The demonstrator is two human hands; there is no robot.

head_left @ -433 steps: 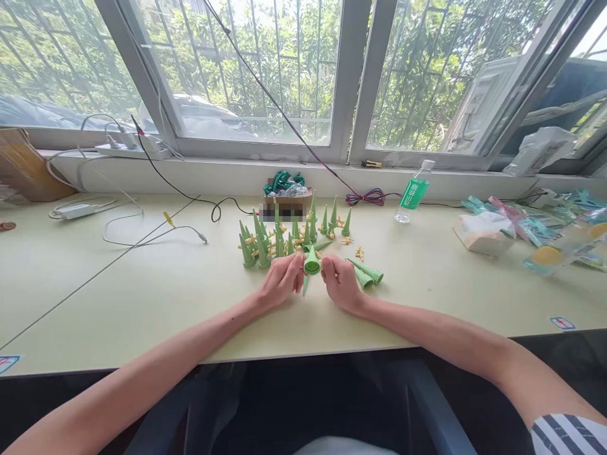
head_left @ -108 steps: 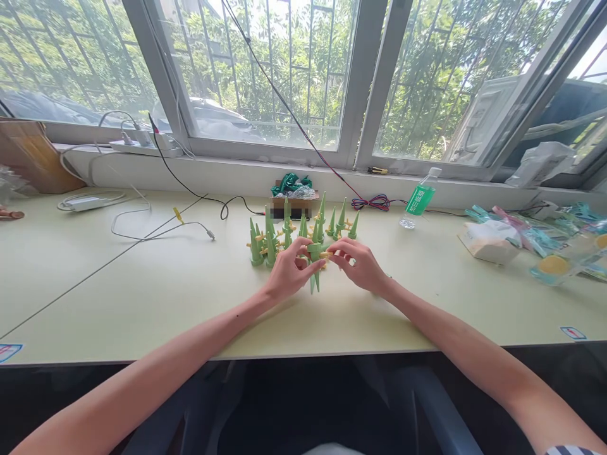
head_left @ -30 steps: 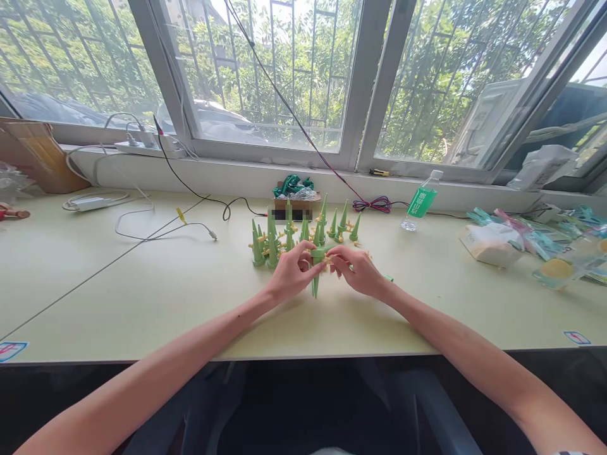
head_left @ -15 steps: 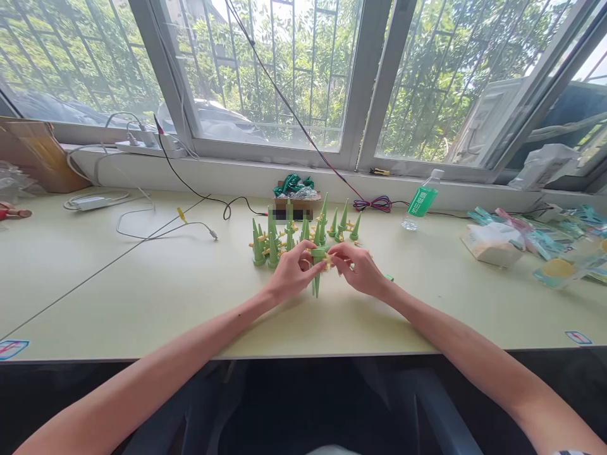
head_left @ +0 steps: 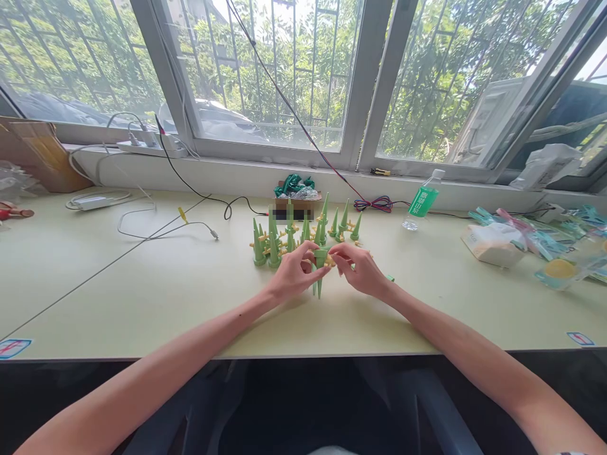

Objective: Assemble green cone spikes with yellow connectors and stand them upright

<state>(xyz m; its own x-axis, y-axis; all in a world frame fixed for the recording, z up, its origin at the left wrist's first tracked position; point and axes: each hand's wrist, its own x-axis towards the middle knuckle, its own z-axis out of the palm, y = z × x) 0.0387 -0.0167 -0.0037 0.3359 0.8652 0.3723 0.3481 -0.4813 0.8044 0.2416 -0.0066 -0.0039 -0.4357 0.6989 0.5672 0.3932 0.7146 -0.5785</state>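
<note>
My left hand (head_left: 291, 276) grips a green plastic cone spike (head_left: 320, 278) with its tip pointing down at the pale table (head_left: 142, 297). My right hand (head_left: 360, 270) pinches a small yellow fitting (head_left: 328, 260) at the spike's wide top end. Both hands meet in front of a cluster of several upright green spikes (head_left: 284, 237) with yellow fittings, standing just beyond my fingers. Another green piece (head_left: 389, 278) peeks out on the table behind my right wrist.
A small box with green bags (head_left: 294, 196) sits behind the cluster. A water bottle (head_left: 420, 202) lies on the right, coiled wires (head_left: 374, 203) beside it. Packets and wrapped goods (head_left: 516, 237) fill the right end. Cables (head_left: 152, 221) and a power strip (head_left: 142, 146) are at left.
The hands have hardly moved in the last second; my right fingers shift slightly on the yellow fitting. Earlier, loose spikes lay at my right; fewer show there now.
</note>
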